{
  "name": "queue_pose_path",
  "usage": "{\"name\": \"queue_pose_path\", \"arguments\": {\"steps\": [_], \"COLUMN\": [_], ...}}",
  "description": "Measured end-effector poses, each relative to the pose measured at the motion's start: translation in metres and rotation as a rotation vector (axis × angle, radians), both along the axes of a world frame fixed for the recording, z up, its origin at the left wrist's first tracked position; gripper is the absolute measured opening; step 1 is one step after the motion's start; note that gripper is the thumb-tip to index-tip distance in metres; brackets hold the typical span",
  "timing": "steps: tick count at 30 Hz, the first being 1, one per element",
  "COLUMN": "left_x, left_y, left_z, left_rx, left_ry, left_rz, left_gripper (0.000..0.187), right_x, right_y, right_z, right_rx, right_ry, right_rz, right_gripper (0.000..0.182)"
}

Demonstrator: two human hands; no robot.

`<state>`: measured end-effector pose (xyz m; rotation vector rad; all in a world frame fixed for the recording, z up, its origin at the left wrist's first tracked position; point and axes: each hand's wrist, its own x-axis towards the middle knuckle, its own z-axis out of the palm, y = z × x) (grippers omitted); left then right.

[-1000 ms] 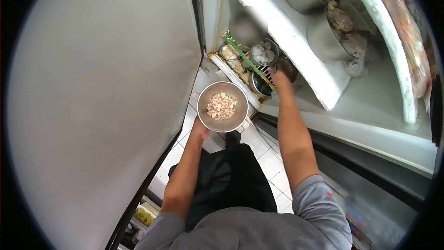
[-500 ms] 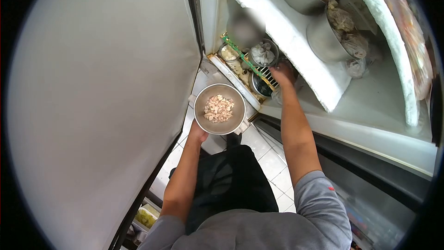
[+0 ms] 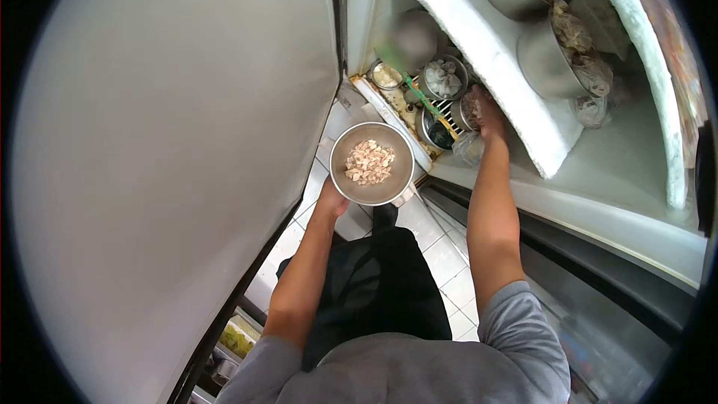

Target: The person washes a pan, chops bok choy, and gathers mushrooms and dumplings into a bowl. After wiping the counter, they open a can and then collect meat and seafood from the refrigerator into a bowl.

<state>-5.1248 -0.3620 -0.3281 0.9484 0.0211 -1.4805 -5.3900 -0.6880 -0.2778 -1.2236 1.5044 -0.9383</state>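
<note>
My left hand (image 3: 333, 198) grips a round metal bowl (image 3: 348, 189) from its near left side. The bowl is upright and has small, pale pinkish chopped pieces (image 3: 370, 162), perhaps meat, at its bottom. Inside the open fridge, below the white slab, my right hand (image 3: 490, 114) has its fingers at the far side of a small metal container (image 3: 458, 114). That container has brownish contents, and part of my fingers is hidden. Right beside it stand a metal pot with white knotted bags (image 3: 443, 79) and a dark-filled container (image 3: 437, 131).
A thick white slab (image 3: 479, 53) slants over the lower compartment. Behind it are large metal pots (image 3: 542, 64) with bagged food. The fridge door (image 3: 187, 142) stands open at my left. A green-and-yellow rack edge (image 3: 419, 97) and clear plastic bag (image 3: 469, 148) lie near my right hand.
The small container with brownish contents now shows beside my right hand, over bars that were bare before. The view has shifted a little, and my left hand still has the bowl.
</note>
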Motion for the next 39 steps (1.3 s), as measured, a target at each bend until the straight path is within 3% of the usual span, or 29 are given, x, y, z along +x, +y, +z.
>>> {"name": "queue_pose_path", "arguments": {"steps": [4,6,10,12,14,17,21,24,25,28,29,33,35,38,39], "left_x": [-0.003,-0.003,-0.004,-0.004,-0.003,-0.005,-0.006,-0.009,-0.009,-0.008,-0.009,-0.008,-0.006,-0.005,-0.005], "left_y": [-0.001,-0.002,-0.005,-0.007,-0.006,-0.006,-0.003,-0.002,0.000,0.002,0.004,0.009,0.015,0.022,0.024], "left_z": [-0.003,-0.003,-0.008,-0.004,0.001,0.004,0.008,0.012,0.012,0.008,0.004,-0.005,-0.010,-0.014,-0.015], "left_rx": [0.014,0.021,-0.015,-0.023,-0.023,-0.010,-0.016,-0.020,-0.013,0.009,0.016,-0.019,-0.020,0.007,0.024], "left_ry": [-0.021,-0.013,-0.004,0.002,0.017,0.004,0.002,0.018,0.031,0.031,0.027,0.078,0.091,0.109,0.099], "left_rz": [0.032,0.029,0.026,0.023,0.021,0.045,0.062,0.033,0.032,0.030,0.025,0.066,0.078,0.093,0.101], "left_gripper": [0.044,0.045,0.047,0.048,0.048,0.048,0.047,0.046,0.046,0.046,0.046,0.047,0.047,0.047,0.046], "right_x": [0.048,0.076,0.120,0.131,0.135,0.125,0.113,0.115,0.121,0.117,0.110,0.067,0.043,0.042,0.037], "right_y": [0.068,0.114,0.181,0.201,0.208,0.205,0.206,0.219,0.219,0.202,0.194,0.149,0.116,0.095,0.098], "right_z": [0.081,0.110,0.120,0.125,0.133,0.136,0.121,0.091,0.101,0.135,0.142,0.125,0.100,0.078,0.080], "right_rx": [0.332,0.188,0.063,-0.283,-0.506,-0.181,-0.155,-0.453,-0.395,-0.199,-0.168,-0.185,-0.272,-0.331,-0.123], "right_ry": [-0.508,-0.630,-0.136,0.195,0.290,0.129,0.311,0.412,0.444,0.122,0.125,-0.002,0.210,0.419,0.592], "right_rz": [0.032,0.245,0.559,0.784,0.776,0.658,0.852,1.002,0.951,0.759,0.691,0.338,0.144,0.089,0.176], "right_gripper": [0.022,0.016,0.013,0.021,0.020,0.021,0.019,0.016,0.015,0.016,0.011,0.004,0.008,0.017,0.022]}}
